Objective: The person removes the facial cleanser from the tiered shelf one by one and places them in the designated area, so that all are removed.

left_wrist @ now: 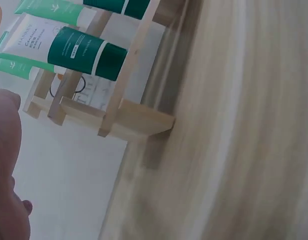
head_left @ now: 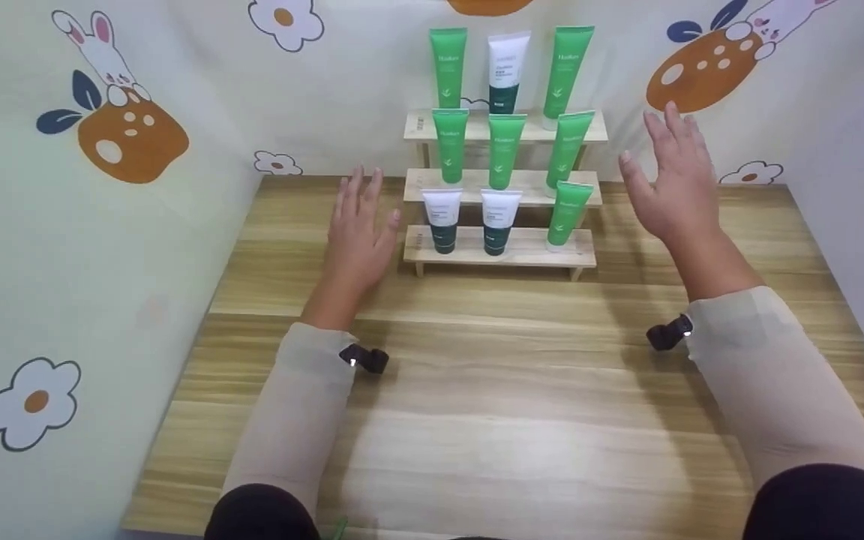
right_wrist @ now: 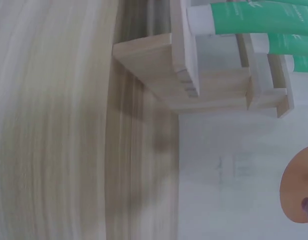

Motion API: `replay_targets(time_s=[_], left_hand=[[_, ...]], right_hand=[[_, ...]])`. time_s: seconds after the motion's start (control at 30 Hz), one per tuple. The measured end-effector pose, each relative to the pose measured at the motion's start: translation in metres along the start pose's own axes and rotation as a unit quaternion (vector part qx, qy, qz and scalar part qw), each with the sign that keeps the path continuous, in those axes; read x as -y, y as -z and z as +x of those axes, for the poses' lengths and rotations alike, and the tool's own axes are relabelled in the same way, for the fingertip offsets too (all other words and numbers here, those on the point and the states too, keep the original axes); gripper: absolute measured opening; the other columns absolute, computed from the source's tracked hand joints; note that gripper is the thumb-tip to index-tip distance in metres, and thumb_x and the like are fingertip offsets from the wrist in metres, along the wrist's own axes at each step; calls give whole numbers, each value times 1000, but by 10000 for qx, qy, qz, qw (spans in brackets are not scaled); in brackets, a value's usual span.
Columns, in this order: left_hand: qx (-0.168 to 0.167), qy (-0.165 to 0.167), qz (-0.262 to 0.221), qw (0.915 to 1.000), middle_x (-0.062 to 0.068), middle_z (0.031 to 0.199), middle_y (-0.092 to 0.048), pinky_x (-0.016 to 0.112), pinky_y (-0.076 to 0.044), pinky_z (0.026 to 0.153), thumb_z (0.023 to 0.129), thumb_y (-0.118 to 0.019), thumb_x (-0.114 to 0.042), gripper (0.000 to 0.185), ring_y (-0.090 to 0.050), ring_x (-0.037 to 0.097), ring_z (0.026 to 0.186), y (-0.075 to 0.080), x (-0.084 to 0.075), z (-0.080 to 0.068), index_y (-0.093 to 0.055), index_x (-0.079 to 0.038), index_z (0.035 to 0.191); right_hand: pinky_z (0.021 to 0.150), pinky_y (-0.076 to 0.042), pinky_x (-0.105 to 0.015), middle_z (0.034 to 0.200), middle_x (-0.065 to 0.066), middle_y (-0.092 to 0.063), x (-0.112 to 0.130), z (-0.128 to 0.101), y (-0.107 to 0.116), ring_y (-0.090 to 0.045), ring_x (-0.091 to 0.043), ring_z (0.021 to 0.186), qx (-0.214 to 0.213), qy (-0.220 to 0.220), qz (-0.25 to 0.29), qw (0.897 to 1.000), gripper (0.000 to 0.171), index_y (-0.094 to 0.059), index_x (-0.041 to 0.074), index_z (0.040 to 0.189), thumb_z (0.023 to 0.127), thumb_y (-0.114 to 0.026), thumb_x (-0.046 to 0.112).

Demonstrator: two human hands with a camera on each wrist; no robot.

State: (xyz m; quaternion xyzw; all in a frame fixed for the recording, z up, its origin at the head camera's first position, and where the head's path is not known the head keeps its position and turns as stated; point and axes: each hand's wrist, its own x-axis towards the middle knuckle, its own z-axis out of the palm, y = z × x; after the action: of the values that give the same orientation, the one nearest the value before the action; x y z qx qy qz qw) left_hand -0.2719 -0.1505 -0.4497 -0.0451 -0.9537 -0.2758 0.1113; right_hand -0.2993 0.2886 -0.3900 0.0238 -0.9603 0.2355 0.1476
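Note:
A three-step wooden display rack point(head_left: 503, 253) stands against the back wall, with tubes upright on each step. The bottom step carries two white tubes with dark green lower parts point(head_left: 442, 221) point(head_left: 498, 223) and one green tube point(head_left: 569, 216) at right. Three green tubes point(head_left: 504, 152) line the middle step; on top, a white and dark green tube point(head_left: 507, 73) stands between two green ones. My left hand point(head_left: 361, 232) hovers left of the rack, fingers extended, holding nothing. To the rack's right my right hand point(head_left: 672, 180) is raised with spread fingers, also holding nothing.
The wood-grain table point(head_left: 507, 390) extends in front of the rack. Cloth printed with rabbits, oranges and flowers covers the back and left walls point(head_left: 139, 285). A small green object point(head_left: 340, 527) shows at the bottom edge, near the left sleeve.

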Motion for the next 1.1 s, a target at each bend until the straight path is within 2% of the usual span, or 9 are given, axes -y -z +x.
replay_targets(time_s=[0.1, 0.23, 0.4, 0.53, 0.7, 0.8, 0.87, 1.0, 1.1], left_hand=[[-67, 180, -819, 9965, -17, 166, 2, 62, -16, 122, 97, -29, -66, 63, -5, 24, 155, -6, 0, -5, 0, -53, 152], [58, 652, -2114, 9752, -15, 164, -15, 57, -27, 120, 99, -40, -59, 59, -20, 23, 152, -11, 0, -12, -8, -58, 148], [405, 975, -3440, 9330, -12, 161, -28, 41, -34, 119, 100, -45, -51, 57, -28, 16, 149, -12, 2, -18, -20, -49, 152], [540, 1096, -4410, 8892, -5, 161, -33, 40, -34, 120, 103, -48, -38, 56, -33, 18, 148, -12, 6, -19, -26, -35, 155], [663, 1363, -5023, 8513, -1, 159, -35, 40, -40, 116, 99, -59, -19, 64, -39, 21, 142, -21, 13, -17, -29, -33, 154], [743, 1448, -5184, 8395, 1, 157, -37, 38, -41, 115, 95, -63, -10, 67, -41, 22, 140, -29, 18, -17, -33, -26, 153], [845, 1450, -5197, 8377, 3, 156, -39, 37, -41, 115, 95, -63, -7, 65, -43, 23, 140, -34, 21, -18, -36, -19, 152], [1045, 1483, -5028, 8452, 3, 151, -47, 34, -44, 113, 94, -65, -8, 58, -48, 20, 136, -43, 26, -19, -43, -13, 147], [1186, 1584, -5026, 8416, 0, 148, -50, 34, -46, 111, 93, -65, -10, 54, -51, 18, 133, -48, 27, -19, -47, -15, 144]], right_hand=[[127, -7, -54, 166, 17, -13, 7, 2, 4, -7, -14, 155, -206, 11, 515, 9985, 62, -18, 42, 156, 98, -37, 56], [127, -15, -48, 162, 19, -24, 18, 6, 13, -17, -9, 152, -279, -84, 990, 9947, 58, -22, 43, 153, 99, -38, 54], [123, -27, -43, 158, 17, -33, 31, 12, 19, -30, -11, 148, -347, -67, 1554, 9872, 56, -29, 40, 151, 99, -39, 54], [114, -41, -39, 152, 9, -44, 40, 17, 19, -44, -14, 138, -369, -119, 1982, 9794, 53, -35, 38, 149, 99, -43, 52], [101, -46, -29, 134, 1, -58, 51, 20, 22, -54, -14, 123, -675, -149, 2840, 9563, 46, -49, 31, 141, 97, -56, 41], [95, -47, -26, 121, -1, -63, 57, 22, 25, -57, -15, 115, -925, 30, 3460, 9337, 41, -56, 24, 134, 95, -64, 32], [94, -49, -25, 116, -2, -65, 61, 23, 27, -58, -16, 112, -968, 107, 3865, 9171, 39, -59, 21, 131, 93, -67, 26], [93, -52, -24, 113, -5, -66, 65, 30, 30, -59, -19, 109, -784, 17, 4703, 8790, 40, -61, 15, 128, 90, -72, 21], [90, -54, -25, 113, -8, -65, 64, 38, 30, -60, -21, 108, -614, -111, 5130, 8561, 44, -61, 12, 128, 87, -75, 19]])
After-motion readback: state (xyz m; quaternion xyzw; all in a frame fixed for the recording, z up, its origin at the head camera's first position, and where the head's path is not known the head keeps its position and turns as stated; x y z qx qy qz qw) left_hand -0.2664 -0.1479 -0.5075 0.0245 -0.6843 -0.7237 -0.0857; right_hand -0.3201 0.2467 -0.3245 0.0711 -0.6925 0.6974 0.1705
